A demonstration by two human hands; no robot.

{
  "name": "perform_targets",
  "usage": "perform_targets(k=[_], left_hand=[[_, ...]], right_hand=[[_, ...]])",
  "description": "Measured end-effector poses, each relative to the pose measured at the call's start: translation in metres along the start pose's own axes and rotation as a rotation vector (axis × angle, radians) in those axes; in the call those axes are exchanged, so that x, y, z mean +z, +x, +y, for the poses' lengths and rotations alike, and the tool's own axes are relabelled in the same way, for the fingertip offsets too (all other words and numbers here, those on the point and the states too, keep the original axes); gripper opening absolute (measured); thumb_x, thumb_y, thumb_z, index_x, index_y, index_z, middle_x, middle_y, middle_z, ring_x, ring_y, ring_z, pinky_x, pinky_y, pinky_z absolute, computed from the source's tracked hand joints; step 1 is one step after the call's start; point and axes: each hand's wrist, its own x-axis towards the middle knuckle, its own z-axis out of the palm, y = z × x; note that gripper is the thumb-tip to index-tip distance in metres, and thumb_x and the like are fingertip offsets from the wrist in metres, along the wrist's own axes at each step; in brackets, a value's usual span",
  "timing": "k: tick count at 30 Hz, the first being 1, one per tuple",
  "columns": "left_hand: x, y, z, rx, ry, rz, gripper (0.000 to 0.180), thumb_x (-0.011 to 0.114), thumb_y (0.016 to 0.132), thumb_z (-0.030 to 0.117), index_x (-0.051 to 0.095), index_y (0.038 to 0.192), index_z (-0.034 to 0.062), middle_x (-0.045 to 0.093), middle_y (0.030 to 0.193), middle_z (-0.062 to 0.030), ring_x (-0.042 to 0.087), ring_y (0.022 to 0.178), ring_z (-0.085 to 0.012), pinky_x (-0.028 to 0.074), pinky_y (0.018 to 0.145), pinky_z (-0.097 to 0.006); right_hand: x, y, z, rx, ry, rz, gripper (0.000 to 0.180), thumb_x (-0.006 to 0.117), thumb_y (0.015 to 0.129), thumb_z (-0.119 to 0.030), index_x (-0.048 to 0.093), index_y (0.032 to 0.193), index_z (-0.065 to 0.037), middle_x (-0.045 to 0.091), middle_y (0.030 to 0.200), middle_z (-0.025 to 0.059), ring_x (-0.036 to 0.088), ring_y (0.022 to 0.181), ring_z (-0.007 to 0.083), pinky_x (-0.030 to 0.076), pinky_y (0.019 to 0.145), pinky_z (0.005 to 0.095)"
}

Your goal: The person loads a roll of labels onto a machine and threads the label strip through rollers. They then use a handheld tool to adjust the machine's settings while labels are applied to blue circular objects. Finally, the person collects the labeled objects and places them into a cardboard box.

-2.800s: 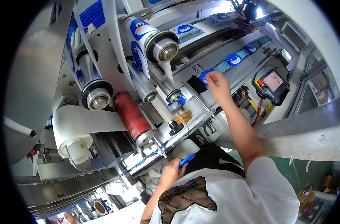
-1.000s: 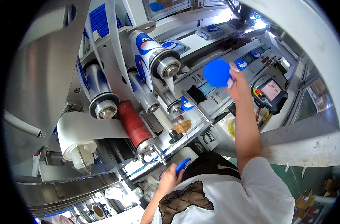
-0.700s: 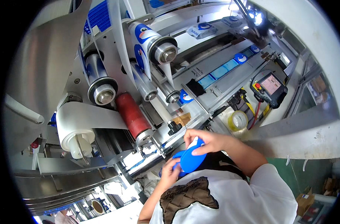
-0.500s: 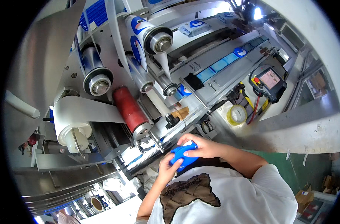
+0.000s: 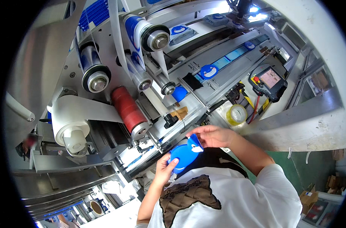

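My left hand (image 5: 163, 171) grips a blue oval plastic lid (image 5: 180, 159) by its lower left edge, thumb on top and fingers underneath. At the lid's upper right, a blue and white printed sticker (image 5: 195, 143) with an eye stands up at an angle from the surface. My right hand (image 5: 217, 136) pinches the edge of this sticker between thumb and fingers. Both hands are close to my body, in front of the machine. The fingers behind the lid are partly hidden.
A labelling machine with a white roll (image 5: 68, 117), a red roller (image 5: 128, 110) and metal rollers stands to the left. Beyond it, a conveyor (image 5: 223, 60) carries blue lids (image 5: 209, 71) with printed faces. A control pendant (image 5: 269, 79) and yellow tape roll (image 5: 236, 114) lie to the right.
My hands were close together around the lid; now my right hand has moved right and the sticker edge is lifted. On the conveyor, lids have moved away from the rollers.
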Motion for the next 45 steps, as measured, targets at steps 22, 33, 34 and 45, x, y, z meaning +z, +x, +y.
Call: perform_targets(k=[22,33,34,45], left_hand=[[-0.016,0.012,-0.015,0.084,1.094,0.011,0.023,0.065,0.080,0.023,0.060,0.081,-0.0003,0.060,0.077,-0.0191,0.060,0.069,-0.0352,0.046,0.059,-0.040],[-0.018,0.010,-0.020,0.103,1.185,-0.015,0.024,0.064,0.080,0.023,0.058,0.080,0.0001,0.058,0.081,-0.0222,0.057,0.074,-0.0412,0.046,0.065,-0.045],[-0.017,0.011,-0.020,0.088,1.193,-0.023,0.024,0.064,0.080,0.023,0.057,0.080,0.0001,0.058,0.081,-0.0223,0.057,0.074,-0.0413,0.046,0.065,-0.045],[-0.017,0.011,-0.026,0.167,1.286,-0.027,0.023,0.062,0.081,0.024,0.056,0.078,0.0020,0.058,0.080,-0.0230,0.058,0.069,-0.0415,0.047,0.059,-0.047]], right_hand=[[0.042,0.020,0.082,0.261,-0.812,-0.090,0.021,0.055,0.089,-0.014,0.053,0.108,-0.006,0.056,0.092,0.0020,0.054,0.081,0.0097,0.044,0.072,0.0252],[0.020,0.026,0.034,0.073,-0.788,0.275,0.030,0.045,0.095,-0.030,0.057,0.110,-0.006,0.060,0.104,0.0037,0.057,0.090,0.0119,0.046,0.076,0.0272],[0.017,0.027,0.029,0.019,-0.688,0.336,0.031,0.045,0.095,-0.030,0.057,0.109,-0.006,0.061,0.102,0.0041,0.058,0.088,0.0120,0.047,0.073,0.0271],[0.056,0.092,0.004,-0.559,-0.063,0.271,0.019,0.047,0.095,-0.024,0.034,0.104,-0.014,0.055,0.105,0.0132,0.059,0.091,0.0229,0.048,0.082,0.0379]])
